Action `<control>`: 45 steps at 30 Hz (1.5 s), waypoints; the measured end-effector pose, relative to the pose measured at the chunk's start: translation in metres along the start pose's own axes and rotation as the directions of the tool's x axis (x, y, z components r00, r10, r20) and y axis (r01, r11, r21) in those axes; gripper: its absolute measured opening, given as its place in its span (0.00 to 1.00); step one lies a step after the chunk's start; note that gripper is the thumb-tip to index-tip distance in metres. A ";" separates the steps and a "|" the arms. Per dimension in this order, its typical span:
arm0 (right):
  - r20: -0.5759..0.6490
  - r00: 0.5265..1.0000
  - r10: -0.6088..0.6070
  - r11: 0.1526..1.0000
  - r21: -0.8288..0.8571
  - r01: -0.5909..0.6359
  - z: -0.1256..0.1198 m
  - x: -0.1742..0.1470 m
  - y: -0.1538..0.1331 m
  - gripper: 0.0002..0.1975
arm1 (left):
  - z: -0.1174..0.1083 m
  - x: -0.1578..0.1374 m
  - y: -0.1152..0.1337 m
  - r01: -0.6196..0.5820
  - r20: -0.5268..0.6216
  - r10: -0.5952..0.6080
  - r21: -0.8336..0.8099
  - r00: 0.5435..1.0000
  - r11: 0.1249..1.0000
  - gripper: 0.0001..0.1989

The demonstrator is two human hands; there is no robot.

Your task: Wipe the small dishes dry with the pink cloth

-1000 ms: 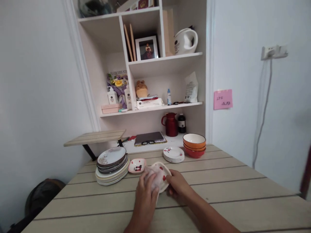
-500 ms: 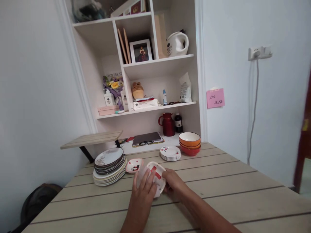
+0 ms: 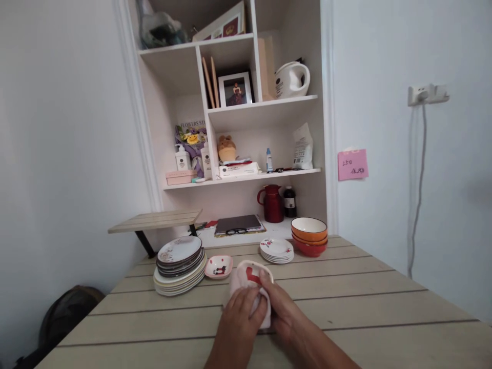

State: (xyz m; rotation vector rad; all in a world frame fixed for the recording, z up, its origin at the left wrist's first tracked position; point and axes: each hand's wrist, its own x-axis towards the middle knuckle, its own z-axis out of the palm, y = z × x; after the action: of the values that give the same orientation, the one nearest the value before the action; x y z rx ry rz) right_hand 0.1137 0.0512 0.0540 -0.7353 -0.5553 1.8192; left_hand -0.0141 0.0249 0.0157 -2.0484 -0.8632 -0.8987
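A small white dish [image 3: 245, 267] with a red pattern is tilted up in front of me above the table. My right hand [image 3: 283, 310] grips its right side, thumb over the rim. My left hand [image 3: 240, 313] presses a pale cloth [image 3: 235, 282] into the dish, fingers curled on it. The cloth wraps over the left edge and hangs below at the front. A similar small dish [image 3: 219, 267] with a red and black picture rests just beyond, touching or close to a stack of plates [image 3: 180, 266] on its left.
Small floral plates [image 3: 277, 248] are stacked at the back, beside stacked orange and red bowls [image 3: 309, 236]. A raised wooden shelf [image 3: 154, 220] stands at the back left. Behind the table, a wall unit holds a red jug [image 3: 273, 204], a dark bottle [image 3: 289, 201] and a laptop-like slab [image 3: 238, 223].
The right hand's thumb has moved onto the inside of the dish, and the dish is tilted more upright. My left hand with the cloth has shifted lower on it. The camera view has shifted.
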 end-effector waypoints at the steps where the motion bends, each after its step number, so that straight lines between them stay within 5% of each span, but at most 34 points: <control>1: -0.023 1.000 0.013 0.999 -0.034 -0.013 -0.002 0.000 -0.004 0.18 | 0.002 -0.001 0.002 0.030 0.025 -0.029 -0.038 0.999 0.999 0.15; 5: -0.022 0.999 0.029 0.995 -0.100 -0.031 -0.009 0.003 -0.012 0.21 | 0.011 -0.002 0.007 0.117 0.051 -0.113 -0.084 0.992 0.990 0.12; 12: 0.057 0.993 -0.100 0.987 -0.119 0.106 -0.010 -0.002 -0.016 0.21 | 0.007 0.007 0.008 0.225 -0.044 -0.221 0.116 0.974 0.967 0.12; 18: 0.117 0.993 -0.025 0.986 -0.159 0.044 -0.014 -0.003 -0.013 0.17 | 0.010 0.003 0.004 0.059 -0.092 -0.056 0.028 0.994 0.998 0.08; 27: 0.113 0.994 -0.003 0.999 -0.044 0.008 0.011 -0.016 0.000 0.15 | -0.005 0.007 0.011 0.022 -0.062 -0.016 0.111 0.998 0.994 0.14; 31: 0.024 0.998 -0.053 0.986 -0.156 0.056 0.003 -0.011 -0.013 0.17 | -0.002 0.006 0.008 0.028 -0.006 -0.028 0.016 1.000 0.999 0.13; 37: 0.094 0.995 0.023 0.906 -0.422 0.019 -0.022 -0.009 -0.043 0.19 | 0.005 0.006 0.005 0.024 0.031 -0.024 -0.010 0.999 1.000 0.05; 45: 0.372 0.924 0.093 0.990 -0.131 -0.048 -0.021 -0.008 -0.026 0.21 | -0.006 0.004 -0.003 0.086 -0.106 -0.073 0.129 0.992 0.988 0.11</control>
State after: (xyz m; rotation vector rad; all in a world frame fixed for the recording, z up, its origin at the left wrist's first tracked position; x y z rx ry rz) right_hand 0.1473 0.0528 0.0587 -0.4864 -0.9062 2.0231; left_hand -0.0162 0.0228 0.0226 -1.8489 -0.9301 -0.9531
